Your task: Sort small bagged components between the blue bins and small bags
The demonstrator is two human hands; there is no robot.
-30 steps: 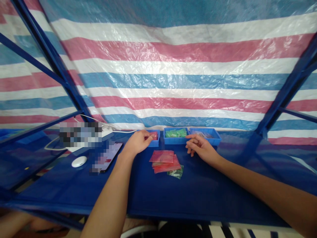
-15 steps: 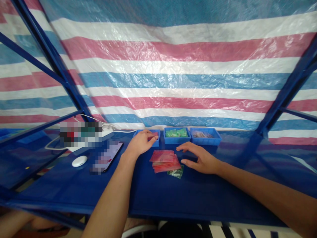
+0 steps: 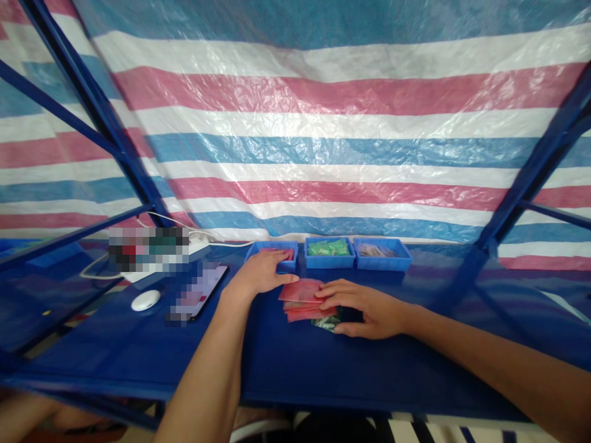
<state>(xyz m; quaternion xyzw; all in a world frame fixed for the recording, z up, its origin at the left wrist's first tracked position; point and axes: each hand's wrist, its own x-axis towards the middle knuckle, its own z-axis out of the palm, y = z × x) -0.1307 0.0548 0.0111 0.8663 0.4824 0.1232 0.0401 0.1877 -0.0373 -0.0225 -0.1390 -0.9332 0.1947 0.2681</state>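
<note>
A loose stack of red plastic packets [image 3: 300, 298] lies on the blue tabletop in front of me. Part of a green packet [image 3: 324, 322] with small pale pieces in it sticks out from under the stack's near edge. My right hand [image 3: 364, 307] rests at the stack's right side, fingertips on the red packets, thumb beside the green one, fingers apart. Over the front of the left blue bin [image 3: 252, 251] is my left hand [image 3: 265, 272], fingers stretched out and the thumb pointing at the stack. Red packets show inside that bin, partly behind the fingers.
A blue bin of green packets [image 3: 329, 247] and a blue bin of pale packets [image 3: 377, 251] stand along the back. To the left lie a phone [image 3: 203, 295], a white oval case [image 3: 146, 300] and a white power strip [image 3: 157, 266] with cables. Blue posts rise at both sides.
My right hand has moved left and down onto the stack. My left hand has drawn back slightly from the left bin, its fingers straighter and its thumb lower.
</note>
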